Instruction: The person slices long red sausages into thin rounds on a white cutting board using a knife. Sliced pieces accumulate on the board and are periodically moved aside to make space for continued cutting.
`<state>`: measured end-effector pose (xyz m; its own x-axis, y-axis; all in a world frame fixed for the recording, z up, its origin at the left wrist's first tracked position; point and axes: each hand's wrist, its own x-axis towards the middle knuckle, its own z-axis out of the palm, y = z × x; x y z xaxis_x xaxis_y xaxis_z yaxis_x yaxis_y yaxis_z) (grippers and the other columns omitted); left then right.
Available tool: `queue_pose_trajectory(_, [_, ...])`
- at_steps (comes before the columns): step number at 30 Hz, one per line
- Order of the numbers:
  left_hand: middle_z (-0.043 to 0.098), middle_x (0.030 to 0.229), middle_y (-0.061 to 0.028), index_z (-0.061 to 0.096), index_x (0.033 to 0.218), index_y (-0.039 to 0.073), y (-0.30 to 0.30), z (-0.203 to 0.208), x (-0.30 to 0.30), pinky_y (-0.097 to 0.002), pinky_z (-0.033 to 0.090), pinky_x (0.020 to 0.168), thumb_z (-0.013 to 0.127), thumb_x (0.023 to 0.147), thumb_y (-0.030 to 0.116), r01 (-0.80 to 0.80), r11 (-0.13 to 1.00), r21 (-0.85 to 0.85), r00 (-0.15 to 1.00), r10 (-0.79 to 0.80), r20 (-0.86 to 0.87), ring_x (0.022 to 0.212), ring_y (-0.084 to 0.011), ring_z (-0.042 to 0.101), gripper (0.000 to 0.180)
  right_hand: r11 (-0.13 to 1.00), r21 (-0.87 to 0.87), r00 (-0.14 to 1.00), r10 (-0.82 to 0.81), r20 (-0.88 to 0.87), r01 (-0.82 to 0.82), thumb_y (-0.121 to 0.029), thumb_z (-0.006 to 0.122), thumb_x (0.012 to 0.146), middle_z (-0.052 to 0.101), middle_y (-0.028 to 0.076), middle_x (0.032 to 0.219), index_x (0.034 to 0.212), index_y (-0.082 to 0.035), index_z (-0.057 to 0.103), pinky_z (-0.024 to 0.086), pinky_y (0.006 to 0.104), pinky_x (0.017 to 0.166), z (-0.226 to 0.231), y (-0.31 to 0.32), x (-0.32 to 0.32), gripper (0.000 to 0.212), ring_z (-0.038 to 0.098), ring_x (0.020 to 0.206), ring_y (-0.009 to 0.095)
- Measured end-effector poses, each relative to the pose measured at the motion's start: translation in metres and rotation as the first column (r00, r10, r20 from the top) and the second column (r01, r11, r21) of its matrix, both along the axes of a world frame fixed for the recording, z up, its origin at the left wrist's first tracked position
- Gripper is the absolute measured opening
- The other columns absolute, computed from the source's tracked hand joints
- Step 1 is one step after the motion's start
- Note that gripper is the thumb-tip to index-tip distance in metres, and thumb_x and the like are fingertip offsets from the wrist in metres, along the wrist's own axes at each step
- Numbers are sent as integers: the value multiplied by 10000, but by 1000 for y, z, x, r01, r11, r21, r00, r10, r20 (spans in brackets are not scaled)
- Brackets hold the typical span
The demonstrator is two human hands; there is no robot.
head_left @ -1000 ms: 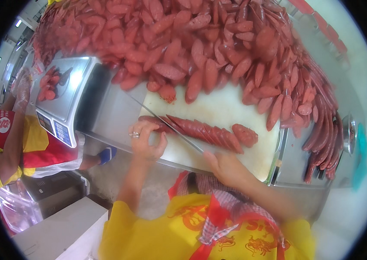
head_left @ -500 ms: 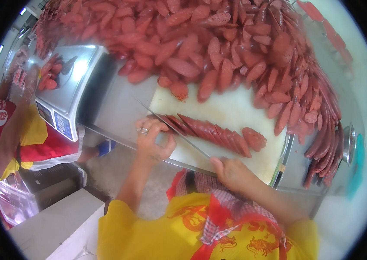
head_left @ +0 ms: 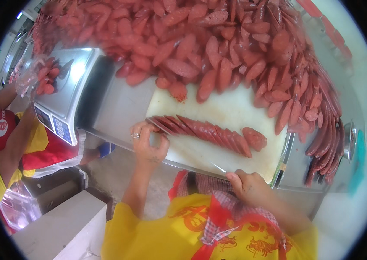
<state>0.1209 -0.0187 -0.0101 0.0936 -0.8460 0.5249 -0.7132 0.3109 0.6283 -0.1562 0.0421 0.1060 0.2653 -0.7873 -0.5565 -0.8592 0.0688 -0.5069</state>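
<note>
A dark red sausage (head_left: 205, 131), cut into slanted slices that still lie in a row, rests on a white cutting board (head_left: 200, 154). My left hand (head_left: 151, 143), with a ring on one finger, is closed at the row's left end, fingertips pinching the sausage. Near the board's front edge my right hand (head_left: 248, 186) grips a knife (head_left: 219, 167). Only a short, thin stretch of its blade shows, apart from the sausage. One rounded slice (head_left: 255, 138) lies by the row's right end, and a small end piece (head_left: 177, 92) sits toward the back of the board.
A large heap of sausage slices (head_left: 183, 47) covers the back. Whole sausages (head_left: 327, 151) lie at right beside a metal bowl (head_left: 350, 141). A digital scale (head_left: 68, 95) stands left with slices (head_left: 47, 78) on it. A co-worker's arm (head_left: 21, 134) is beside it.
The knife has come away from the sausage's left end, moving right and toward me with my right hand. My left hand has shifted slightly left. The co-worker's arms have moved.
</note>
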Motion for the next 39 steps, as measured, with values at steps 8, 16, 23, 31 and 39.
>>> queue_pose_trajectory(8, [566,951,-109,581,906,47,-1,3,3,-413,438,818,672,657,-12,19,999,46,999,-20,26,928,-314,521,272,944,-324,989,97,112,-55,-410,452,998,609,245,620,717,30,627,526,497,570,-52,-41,63,551,632,585,431])
queue_pose_trajectory(16, [575,945,-116,582,904,51,5,0,-4,-415,440,831,678,671,6,-33,999,-30,997,35,67,932,-317,527,257,967,-245,991,99,94,-74,-475,363,1008,641,272,718,721,50,661,529,510,658,-51,-45,54,669,661,725,433])
queue_pose_trajectory(23, [609,1008,-163,611,966,22,-7,-5,-11,-408,441,853,664,798,115,-204,979,2,971,203,-128,963,-333,555,199,991,130,996,-25,85,14,-574,316,992,623,265,672,723,58,636,508,472,667,-25,24,-102,758,654,663,389])
queue_pose_trajectory(31, [682,889,-166,687,887,-9,-43,-7,-115,-378,467,832,565,928,256,41,971,236,997,-24,-78,899,-313,628,295,498,569,524,-841,132,655,-712,294,931,449,49,456,672,-32,535,355,284,348,-36,133,-226,767,427,352,145])
queue_pose_trajectory(39, [470,1329,-282,487,1278,-54,9,14,-218,-449,308,1069,647,889,322,32,994,101,979,-11,-201,1244,-401,436,564,499,708,565,-808,169,501,-681,267,957,448,48,461,664,-49,505,337,263,319,-49,144,-248,736,413,333,135])
